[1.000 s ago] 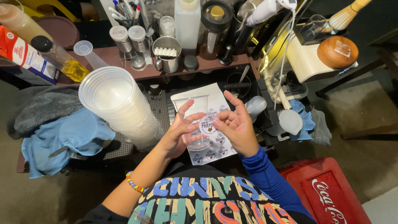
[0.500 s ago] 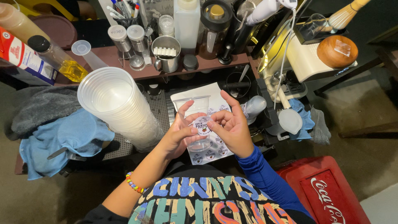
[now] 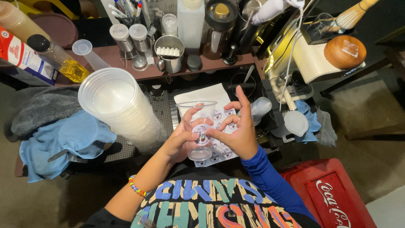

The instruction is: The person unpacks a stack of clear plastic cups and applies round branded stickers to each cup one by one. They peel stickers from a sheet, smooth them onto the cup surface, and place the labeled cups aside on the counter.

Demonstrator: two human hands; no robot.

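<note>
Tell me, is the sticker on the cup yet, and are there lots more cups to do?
Nearly on: a round sticker sits on the clear cup, with the right hand pressing it while the left hand holds the cup. Left: a tall stack of plain cups and a sticker sheet beneath.

In my view the clear plastic cup (image 3: 198, 126) carries a round white sticker (image 3: 201, 136) with a dark red-brown emblem, and the white sticker sheet (image 3: 219, 122) beneath it repeats that emblem in rows. To the left I see a translucent, milky cup stack (image 3: 122, 109) beside a light blue cloth (image 3: 63, 141) and a grey towel (image 3: 42, 109). At near right lies a red crate (image 3: 329, 194) with white lettering; my right sleeve (image 3: 270, 179) is royal blue, and my left wrist wears a multicoloured bead bracelet (image 3: 137, 186).
</note>
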